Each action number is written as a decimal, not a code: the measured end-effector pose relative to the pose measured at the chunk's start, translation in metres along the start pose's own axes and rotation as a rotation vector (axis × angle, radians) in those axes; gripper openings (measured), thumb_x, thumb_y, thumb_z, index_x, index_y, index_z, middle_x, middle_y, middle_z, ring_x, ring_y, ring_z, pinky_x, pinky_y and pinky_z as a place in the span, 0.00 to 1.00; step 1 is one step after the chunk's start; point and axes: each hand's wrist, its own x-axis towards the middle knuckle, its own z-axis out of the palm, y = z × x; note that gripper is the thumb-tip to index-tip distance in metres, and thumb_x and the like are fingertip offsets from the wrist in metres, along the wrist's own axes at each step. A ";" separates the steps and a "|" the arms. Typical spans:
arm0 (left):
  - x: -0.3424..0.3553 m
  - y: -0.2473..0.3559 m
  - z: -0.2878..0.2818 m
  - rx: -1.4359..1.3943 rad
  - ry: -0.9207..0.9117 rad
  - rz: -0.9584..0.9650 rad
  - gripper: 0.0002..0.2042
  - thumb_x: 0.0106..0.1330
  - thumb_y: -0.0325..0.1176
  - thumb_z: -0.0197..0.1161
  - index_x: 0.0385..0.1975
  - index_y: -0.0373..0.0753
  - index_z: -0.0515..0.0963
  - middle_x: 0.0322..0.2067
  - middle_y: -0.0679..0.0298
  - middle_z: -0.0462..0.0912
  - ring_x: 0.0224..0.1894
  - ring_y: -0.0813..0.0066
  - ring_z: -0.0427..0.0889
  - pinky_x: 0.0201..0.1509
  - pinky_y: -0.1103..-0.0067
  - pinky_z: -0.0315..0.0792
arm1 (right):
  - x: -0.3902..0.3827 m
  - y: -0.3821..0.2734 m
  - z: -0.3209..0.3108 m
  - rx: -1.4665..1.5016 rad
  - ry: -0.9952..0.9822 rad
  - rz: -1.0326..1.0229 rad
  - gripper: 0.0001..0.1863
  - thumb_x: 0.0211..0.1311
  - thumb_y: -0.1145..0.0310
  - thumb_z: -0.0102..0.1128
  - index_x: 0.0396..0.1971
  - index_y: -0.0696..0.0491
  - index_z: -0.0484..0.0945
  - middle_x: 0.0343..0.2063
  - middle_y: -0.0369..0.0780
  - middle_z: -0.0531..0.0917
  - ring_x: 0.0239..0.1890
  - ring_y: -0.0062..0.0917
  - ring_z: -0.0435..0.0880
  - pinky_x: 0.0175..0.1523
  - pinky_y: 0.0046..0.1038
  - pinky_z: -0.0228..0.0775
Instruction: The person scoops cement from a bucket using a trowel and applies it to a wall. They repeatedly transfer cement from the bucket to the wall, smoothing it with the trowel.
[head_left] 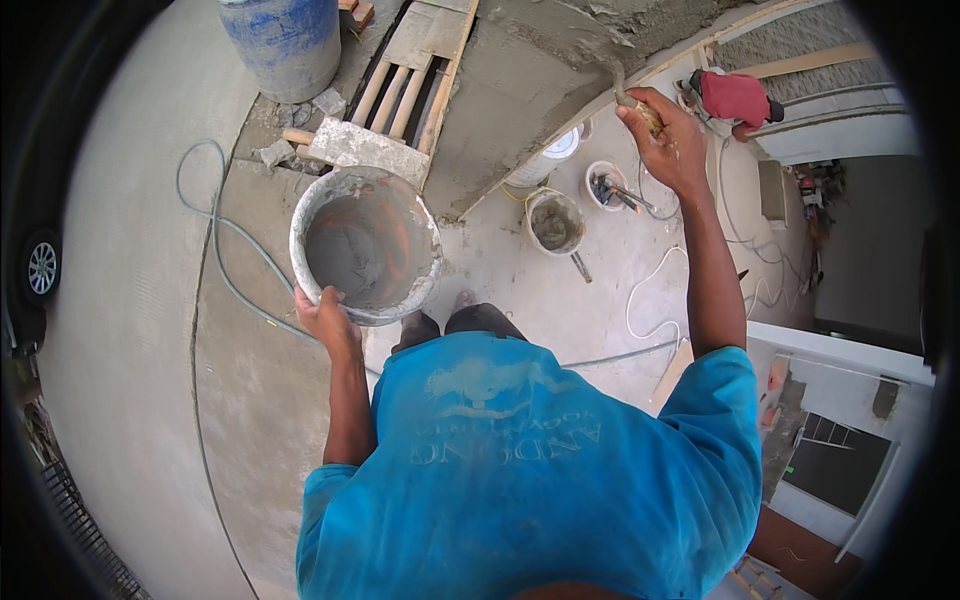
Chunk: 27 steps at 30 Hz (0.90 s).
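Note:
My left hand [330,320] grips the near rim of a mortar-crusted bucket [298,235], its thumb over the edge. Wet grey mortar [345,255] coats the inside, and the bucket's mouth tilts up toward me. Up at the right, my right hand [668,142] is closed round the handle of a trowel [640,104]. The trowel's shank bends toward a wide surface of fresh grey mortar [535,85]; its blade is hard to make out against the mortar, so I cannot tell whether they touch.
A second mortar bucket [556,222] and a tool bucket [604,186] stand on the floor. A blue-stained drum [284,50] is at the upper left, beside planks and poles [398,98]. A hose [240,225] snakes across the floor. Another person in red [735,97] bends at the upper right.

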 end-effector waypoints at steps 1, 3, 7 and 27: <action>0.000 0.000 0.002 -0.017 -0.004 0.002 0.24 0.52 0.17 0.54 0.53 0.30 0.73 0.42 0.61 0.79 0.40 0.72 0.80 0.45 0.77 0.75 | 0.005 0.001 -0.006 -0.034 0.022 -0.043 0.17 0.66 0.50 0.67 0.47 0.44 0.85 0.37 0.39 0.90 0.39 0.36 0.89 0.43 0.35 0.79; 0.000 0.002 0.002 -0.025 -0.008 0.006 0.25 0.51 0.17 0.54 0.54 0.29 0.73 0.43 0.60 0.79 0.41 0.72 0.80 0.46 0.77 0.75 | 0.012 -0.006 -0.017 -0.123 0.028 -0.086 0.18 0.66 0.47 0.66 0.46 0.44 0.85 0.37 0.39 0.90 0.39 0.37 0.89 0.42 0.35 0.79; 0.002 0.003 0.001 -0.018 -0.025 0.012 0.26 0.51 0.17 0.54 0.55 0.29 0.72 0.44 0.59 0.78 0.42 0.71 0.79 0.47 0.78 0.74 | 0.021 -0.021 -0.040 -0.249 0.001 -0.075 0.20 0.66 0.45 0.64 0.48 0.44 0.85 0.37 0.40 0.90 0.40 0.38 0.89 0.42 0.37 0.79; -0.024 0.035 0.035 -0.070 -0.126 0.320 0.23 0.53 0.20 0.58 0.53 0.29 0.75 0.40 0.63 0.78 0.36 0.78 0.78 0.41 0.81 0.74 | -0.122 -0.127 0.105 0.106 -0.742 -0.124 0.20 0.69 0.54 0.61 0.53 0.52 0.78 0.37 0.49 0.87 0.43 0.44 0.88 0.42 0.46 0.78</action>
